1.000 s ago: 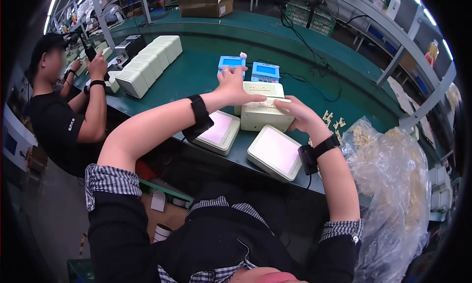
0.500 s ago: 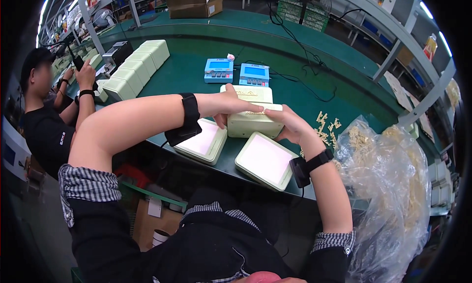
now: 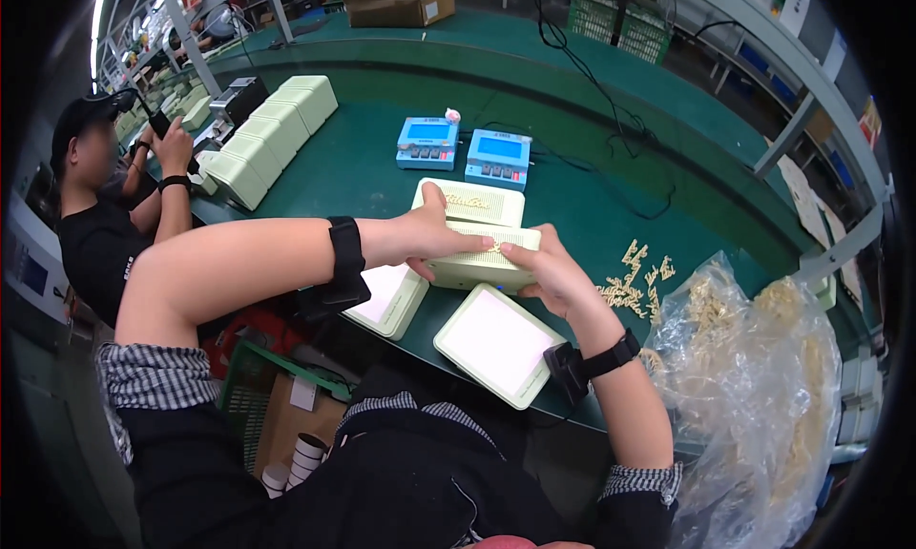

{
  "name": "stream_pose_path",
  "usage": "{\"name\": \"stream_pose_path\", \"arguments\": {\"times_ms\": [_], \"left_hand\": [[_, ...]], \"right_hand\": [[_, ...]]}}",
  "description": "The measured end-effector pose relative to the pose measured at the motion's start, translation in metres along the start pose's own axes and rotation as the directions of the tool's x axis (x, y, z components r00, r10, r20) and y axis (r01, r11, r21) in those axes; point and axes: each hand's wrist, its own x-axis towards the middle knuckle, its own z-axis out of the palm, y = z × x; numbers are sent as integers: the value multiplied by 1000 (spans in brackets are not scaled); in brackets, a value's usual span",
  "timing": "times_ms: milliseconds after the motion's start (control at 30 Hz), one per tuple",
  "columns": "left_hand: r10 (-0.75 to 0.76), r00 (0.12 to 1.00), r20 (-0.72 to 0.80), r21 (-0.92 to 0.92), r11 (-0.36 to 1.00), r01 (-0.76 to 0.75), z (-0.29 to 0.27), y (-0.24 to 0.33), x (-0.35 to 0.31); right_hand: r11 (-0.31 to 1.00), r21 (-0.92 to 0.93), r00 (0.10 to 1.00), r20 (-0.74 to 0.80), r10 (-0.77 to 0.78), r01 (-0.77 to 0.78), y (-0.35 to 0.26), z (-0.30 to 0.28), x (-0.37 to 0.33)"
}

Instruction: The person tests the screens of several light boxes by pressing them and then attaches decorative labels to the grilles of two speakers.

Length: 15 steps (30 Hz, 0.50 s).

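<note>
My left hand (image 3: pixel 427 232) and my right hand (image 3: pixel 561 270) hold a pale green box (image 3: pixel 463 272) from its two sides. Its top has a fine grille pattern. Both thumbs press down on that top, close together, over a small gold-coloured lettering piece that they partly cover. Fingers of each hand wrap round the box's ends and are partly hidden. Right behind it stands a similar pale green box (image 3: pixel 506 206) with gold lettering on top. In front, two pale-framed panels with bright white faces lie on the bench, the right panel (image 3: pixel 501 344) and the left panel (image 3: pixel 389 296).
Loose gold lettering pieces (image 3: pixel 630 287) lie right of my hands, beside a clear plastic bag (image 3: pixel 744 396) of more. Two blue devices with screens (image 3: pixel 426 144) stand behind, with black cables (image 3: pixel 611 110). A row of pale boxes (image 3: pixel 272 144) and a co-worker (image 3: pixel 100 206) are at left.
The view has shifted slightly. My hands stay on the same box, and both thumbs still press its top. The right panel appears turned a little.
</note>
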Motion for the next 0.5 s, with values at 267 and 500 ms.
{"name": "stream_pose_path", "arguments": {"times_ms": [267, 500], "left_hand": [[29, 997, 68, -161, 987, -18, 0, -18, 4], [119, 993, 10, -236, 965, -113, 1, -39, 10]], "right_hand": [[989, -147, 988, -153, 2, -25, 5, 0, 9], [979, -135, 976, -138, -170, 151, 37, -10, 35]]}}
